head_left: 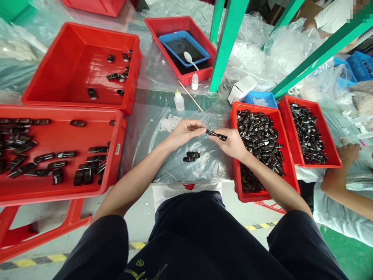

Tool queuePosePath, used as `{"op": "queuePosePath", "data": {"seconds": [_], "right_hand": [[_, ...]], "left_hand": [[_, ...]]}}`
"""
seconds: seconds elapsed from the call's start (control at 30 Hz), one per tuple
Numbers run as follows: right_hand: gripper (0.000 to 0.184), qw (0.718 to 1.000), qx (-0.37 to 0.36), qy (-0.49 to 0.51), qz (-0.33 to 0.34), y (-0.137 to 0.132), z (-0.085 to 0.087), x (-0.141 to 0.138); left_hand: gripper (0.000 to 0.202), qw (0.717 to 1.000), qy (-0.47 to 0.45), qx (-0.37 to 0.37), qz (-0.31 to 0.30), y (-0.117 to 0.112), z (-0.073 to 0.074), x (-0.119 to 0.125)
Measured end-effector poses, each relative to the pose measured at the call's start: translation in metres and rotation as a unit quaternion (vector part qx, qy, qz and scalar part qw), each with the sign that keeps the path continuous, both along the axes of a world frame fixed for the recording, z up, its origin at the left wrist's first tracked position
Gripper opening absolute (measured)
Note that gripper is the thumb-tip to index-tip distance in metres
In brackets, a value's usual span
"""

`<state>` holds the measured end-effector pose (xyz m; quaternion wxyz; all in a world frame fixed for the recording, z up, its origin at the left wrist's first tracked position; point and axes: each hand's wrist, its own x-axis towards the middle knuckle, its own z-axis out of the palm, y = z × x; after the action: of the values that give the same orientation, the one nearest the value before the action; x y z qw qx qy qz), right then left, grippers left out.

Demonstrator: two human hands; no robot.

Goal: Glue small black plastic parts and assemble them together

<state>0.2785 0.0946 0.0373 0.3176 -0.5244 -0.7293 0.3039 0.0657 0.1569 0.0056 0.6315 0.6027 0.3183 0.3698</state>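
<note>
Above the plastic-covered table, my left hand pinches one end of a small black car-shaped piece. On its other end, the fingers of my right hand are closed. The piece spans the gap between both hands. Just below them, a couple of similar black pieces lie side by side on the sheet. A heap of small white bits is spread beside my left hand. Behind it stands a small squeeze bottle with a yellow tip.
Red bins of black pieces stand at right, a co-worker's arm beside them. More red bins sit at left. Behind are a stick, a white-capped bottle, a blue tray with a spoon, and green posts.
</note>
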Motion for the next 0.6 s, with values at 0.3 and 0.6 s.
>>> {"op": "queuePosePath", "data": {"seconds": [0.3, 0.6], "right_hand": [[0.052, 0.917, -0.293, 0.269, -0.027, -0.006, 0.018, -0.016], [0.058, 0.771, -0.496, 0.394, -0.062, -0.006, 0.017, -0.026]], "left_hand": [[0.045, 0.985, 0.009, 0.109, 0.135, -0.016, 0.007, 0.006], [0.043, 0.975, 0.001, 0.124, 0.182, -0.024, 0.014, 0.007]]}}
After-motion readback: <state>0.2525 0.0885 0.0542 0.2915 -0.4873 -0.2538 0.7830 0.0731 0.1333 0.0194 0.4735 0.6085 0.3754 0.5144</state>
